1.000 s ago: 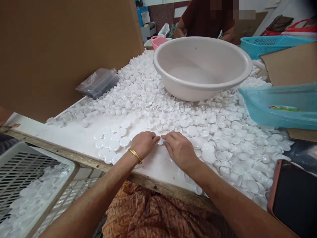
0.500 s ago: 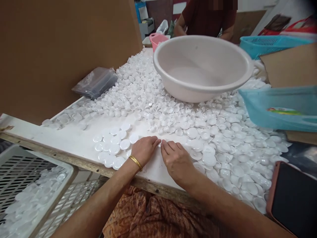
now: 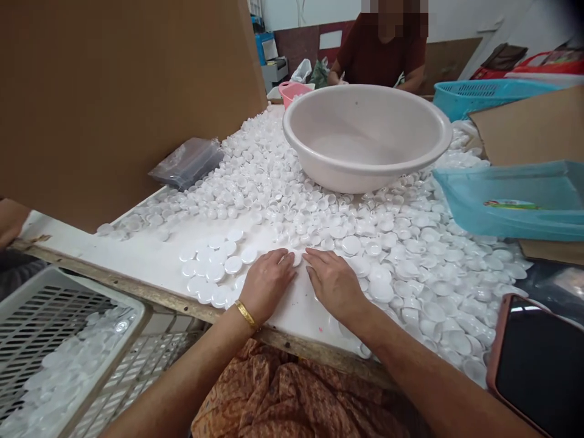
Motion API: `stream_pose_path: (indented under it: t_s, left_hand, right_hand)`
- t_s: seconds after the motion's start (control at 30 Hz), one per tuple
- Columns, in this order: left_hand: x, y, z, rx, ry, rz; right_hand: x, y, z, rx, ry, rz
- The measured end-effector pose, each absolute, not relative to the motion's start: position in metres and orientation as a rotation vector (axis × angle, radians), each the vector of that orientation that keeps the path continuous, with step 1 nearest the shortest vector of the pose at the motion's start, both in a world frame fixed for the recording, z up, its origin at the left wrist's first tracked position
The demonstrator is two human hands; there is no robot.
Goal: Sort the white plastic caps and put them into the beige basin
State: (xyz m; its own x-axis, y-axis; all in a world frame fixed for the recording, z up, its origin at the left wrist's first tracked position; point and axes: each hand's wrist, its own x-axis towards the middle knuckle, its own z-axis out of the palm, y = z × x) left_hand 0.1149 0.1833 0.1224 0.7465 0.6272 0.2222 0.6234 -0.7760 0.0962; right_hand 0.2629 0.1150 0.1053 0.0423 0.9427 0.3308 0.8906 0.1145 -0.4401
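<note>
My left hand [image 3: 269, 281], with a gold bangle at its wrist, is closed with a small round white plastic disc [image 3: 296, 259] at its fingertips. Just right of the disc, my right hand [image 3: 335, 281] has its fingers stretched out and apart from it, close to the loose pieces. Glossy white discs [image 3: 215, 266] lie face up in a loose group left of my left hand. Beyond both hands spreads a large heap of small white plastic pieces [image 3: 255, 164], some cup-shaped. My palms hide part of the tabletop.
A large pale basin [image 3: 365, 176] rests on the heap. Blue trays [image 3: 502, 219], cardboard and a phone [image 3: 538, 365] are at the right. A tall brown board [image 3: 128, 109] stands left. Below the table edge, a white crate [image 3: 132, 340] holds more pieces. A person [image 3: 383, 55] sits opposite.
My hands have drawn slightly apart, the right one moving right with its fingers straightened. The disc now shows at my left fingertips. The view has tilted up, and part of another person appears at far left.
</note>
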Motion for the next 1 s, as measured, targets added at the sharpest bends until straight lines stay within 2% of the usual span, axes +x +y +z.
stream_pose_path:
  t_s: [0.4, 0.8, 1.0]
  left_hand:
    - [0.119, 0.186, 0.127, 2.471, 1.195, 0.689]
    - [0.114, 0.168, 0.140, 2.256, 1.073, 0.813]
    - [0.118, 0.164, 0.132, 2.219, 1.092, 0.931]
  right_hand:
    - [0.257, 0.112, 0.111, -1.542, -1.565, 0.670]
    - [0.253, 0.113, 0.116, -1.349, -1.257, 0.730]
    - [0.250, 0.115, 0.117, -1.350, -0.993, 0.909]
